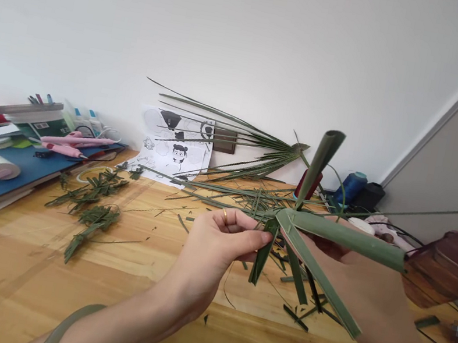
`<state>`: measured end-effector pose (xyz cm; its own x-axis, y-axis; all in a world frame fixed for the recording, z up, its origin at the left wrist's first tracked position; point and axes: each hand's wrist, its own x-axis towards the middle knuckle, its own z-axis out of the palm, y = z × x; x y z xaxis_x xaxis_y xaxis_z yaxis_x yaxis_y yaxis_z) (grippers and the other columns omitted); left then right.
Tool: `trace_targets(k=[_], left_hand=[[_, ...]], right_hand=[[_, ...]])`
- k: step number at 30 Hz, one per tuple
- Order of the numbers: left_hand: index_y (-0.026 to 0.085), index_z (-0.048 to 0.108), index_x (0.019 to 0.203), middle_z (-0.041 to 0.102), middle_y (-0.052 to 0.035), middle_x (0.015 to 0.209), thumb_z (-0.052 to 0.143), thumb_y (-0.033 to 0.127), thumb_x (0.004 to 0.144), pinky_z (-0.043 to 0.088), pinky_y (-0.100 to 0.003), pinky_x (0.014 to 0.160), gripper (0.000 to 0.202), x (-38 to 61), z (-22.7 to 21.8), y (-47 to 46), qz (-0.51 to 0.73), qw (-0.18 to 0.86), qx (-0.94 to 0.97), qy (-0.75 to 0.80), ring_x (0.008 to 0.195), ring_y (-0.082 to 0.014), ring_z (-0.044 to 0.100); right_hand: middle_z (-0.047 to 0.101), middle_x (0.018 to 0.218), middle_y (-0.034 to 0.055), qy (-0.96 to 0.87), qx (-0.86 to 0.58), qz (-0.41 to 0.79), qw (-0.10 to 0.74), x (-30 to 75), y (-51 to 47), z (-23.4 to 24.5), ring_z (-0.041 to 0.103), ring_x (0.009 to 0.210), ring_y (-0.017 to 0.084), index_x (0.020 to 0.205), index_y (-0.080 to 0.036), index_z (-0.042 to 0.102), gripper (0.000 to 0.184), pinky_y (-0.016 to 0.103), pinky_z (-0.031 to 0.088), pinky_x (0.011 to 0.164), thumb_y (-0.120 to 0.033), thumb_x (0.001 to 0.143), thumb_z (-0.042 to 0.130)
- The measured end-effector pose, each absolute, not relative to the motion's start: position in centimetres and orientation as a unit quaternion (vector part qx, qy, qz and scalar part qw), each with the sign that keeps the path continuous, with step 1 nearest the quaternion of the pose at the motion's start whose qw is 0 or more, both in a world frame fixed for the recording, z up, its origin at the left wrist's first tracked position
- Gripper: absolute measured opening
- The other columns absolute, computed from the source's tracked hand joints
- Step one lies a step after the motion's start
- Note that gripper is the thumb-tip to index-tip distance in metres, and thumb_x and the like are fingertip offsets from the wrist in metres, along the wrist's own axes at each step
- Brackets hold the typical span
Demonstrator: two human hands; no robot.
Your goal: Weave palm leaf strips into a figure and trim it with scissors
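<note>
Just right of the frame's centre, a steep leaf strip (261, 263) is pinched by the left hand (222, 247), the right hand (362, 284) being hidden, grip untold, behind broader strips (350, 241).

Folded leaf piece (350, 240), green; counter (118, 317), yellow-brown, wood-grained. Left of frame: mat (42, 163), blue; tool (79, 140), pink. Right: blue spool (350, 188), black spool (370, 197); left of centre: paper sheet (158, 153), white, printed black.

No text, brand or number can be read with certainty. Far to the left of the fingers (252, 243), a dark green container (28, 128) carries small pale marks, too small for reading. On the printed sheet (156, 153), behind and left of the fingers, I distinguish only drawings.
</note>
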<state>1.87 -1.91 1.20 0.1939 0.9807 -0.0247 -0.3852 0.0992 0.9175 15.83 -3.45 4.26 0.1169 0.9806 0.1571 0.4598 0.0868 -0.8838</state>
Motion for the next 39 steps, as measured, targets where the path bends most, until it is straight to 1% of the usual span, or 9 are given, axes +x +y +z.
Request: trace_targets(k=[7, 12, 14, 19, 22, 27, 30, 34, 39], left_hand=[[0.015, 0.060, 0.062, 0.060, 0.0021, 0.063, 0.068, 0.020, 0.059, 0.039, -0.014, 0.048, 0.011, 2.0, 1.3, -2.2, 0.529, 0.638, 0.412, 0.379, 0.056, -0.0054, 0.050], [0.015, 0.059, 0.063, 0.060, 0.0003, 0.062, 0.068, 0.024, 0.060, 0.041, -0.021, 0.053, 0.013, 2.0, 1.1, -2.3, 0.527, 0.638, 0.419, 0.373, 0.057, -0.0088, 0.052], [0.014, 0.059, 0.062, 0.060, 0.0003, 0.060, 0.068, 0.024, 0.060, 0.041, -0.021, 0.053, 0.013, 2.1, 1.0, -2.2, 0.530, 0.639, 0.418, 0.369, 0.055, -0.0088, 0.051], [0.013, 0.059, 0.062, 0.061, -0.0003, 0.062, 0.067, 0.020, 0.060, 0.041, -0.019, 0.054, 0.011, 2.2, 0.9, -2.1, 0.543, 0.629, 0.407, 0.378, 0.056, -0.0073, 0.051], [0.013, 0.059, 0.062, 0.061, -0.0001, 0.060, 0.067, 0.019, 0.059, 0.040, -0.019, 0.053, 0.010, 2.2, 0.9, -2.1, 0.548, 0.616, 0.413, 0.387, 0.055, -0.0075, 0.051], [0.013, 0.060, 0.060, 0.061, -0.0011, 0.059, 0.067, 0.017, 0.058, 0.042, -0.023, 0.054, 0.008, 2.4, 1.2, -2.4, 0.552, 0.581, 0.440, 0.405, 0.056, -0.0109, 0.053], [0.013, 0.061, 0.061, 0.061, -0.0017, 0.061, 0.068, 0.019, 0.058, 0.044, -0.023, 0.056, 0.009, 2.4, 1.2, -2.5, 0.559, 0.567, 0.454, 0.398, 0.058, -0.0120, 0.054], [0.013, 0.062, 0.062, 0.060, 0.0002, 0.058, 0.066, 0.023, 0.061, 0.042, -0.019, 0.051, 0.010, 2.3, 0.9, -2.2, 0.554, 0.587, 0.441, 0.393, 0.054, -0.0086, 0.051], [0.014, 0.063, 0.064, 0.062, -0.0017, 0.066, 0.063, 0.027, 0.064, 0.045, -0.020, 0.055, 0.014, 1.9, 0.9, -1.9, 0.539, 0.620, 0.421, 0.384, 0.063, -0.0105, 0.055]], right_hand=[[0.056, 0.048, -0.0052, -0.638, -0.602, 0.163, 0.452, 15.6, -3.8, 3.9, 0.050, 0.043, 0.011, 0.054, -0.024, 0.053, 0.013, 0.020, 0.038, 0.037, -0.015, 0.060, 0.061], [0.059, 0.049, -0.0042, -0.669, -0.569, 0.111, 0.465, 15.5, -3.8, 3.4, 0.051, 0.040, 0.011, 0.058, -0.024, 0.058, 0.010, 0.021, 0.038, 0.034, -0.026, 0.067, 0.059], [0.061, 0.053, -0.0031, -0.683, -0.556, 0.100, 0.462, 15.5, -3.8, 3.2, 0.054, 0.043, 0.012, 0.061, -0.024, 0.060, 0.010, 0.022, 0.040, 0.037, -0.029, 0.070, 0.058], [0.064, 0.058, -0.0006, -0.709, -0.550, 0.063, 0.436, 15.5, -3.9, 2.9, 0.058, 0.052, 0.016, 0.064, -0.023, 0.060, 0.015, 0.025, 0.044, 0.045, -0.029, 0.074, 0.051], [0.065, 0.061, 0.0001, -0.721, -0.536, 0.020, 0.438, 15.5, -3.9, 2.7, 0.060, 0.055, 0.017, 0.066, -0.023, 0.059, 0.012, 0.026, 0.044, 0.048, -0.027, 0.074, 0.051], [0.065, 0.064, 0.0010, -0.742, -0.524, -0.051, 0.415, 15.4, -3.9, 2.2, 0.060, 0.058, 0.017, 0.064, -0.023, 0.055, 0.009, 0.027, 0.044, 0.050, -0.025, 0.073, 0.053], [0.065, 0.064, 0.0006, -0.734, -0.543, 0.004, 0.408, 15.3, -3.9, 2.4, 0.060, 0.059, 0.018, 0.062, -0.023, 0.056, 0.011, 0.027, 0.044, 0.050, -0.025, 0.073, 0.054], [0.063, 0.059, -0.0021, -0.673, -0.568, 0.161, 0.446, 15.2, -3.7, 3.3, 0.060, 0.058, 0.017, 0.062, -0.025, 0.062, 0.010, 0.024, 0.045, 0.048, -0.025, 0.071, 0.057], [0.066, 0.061, -0.0039, -0.563, -0.572, 0.342, 0.489, 15.2, -3.1, 3.8, 0.061, 0.060, 0.014, 0.063, -0.024, 0.065, 0.006, 0.019, 0.048, 0.049, -0.018, 0.063, 0.066]])
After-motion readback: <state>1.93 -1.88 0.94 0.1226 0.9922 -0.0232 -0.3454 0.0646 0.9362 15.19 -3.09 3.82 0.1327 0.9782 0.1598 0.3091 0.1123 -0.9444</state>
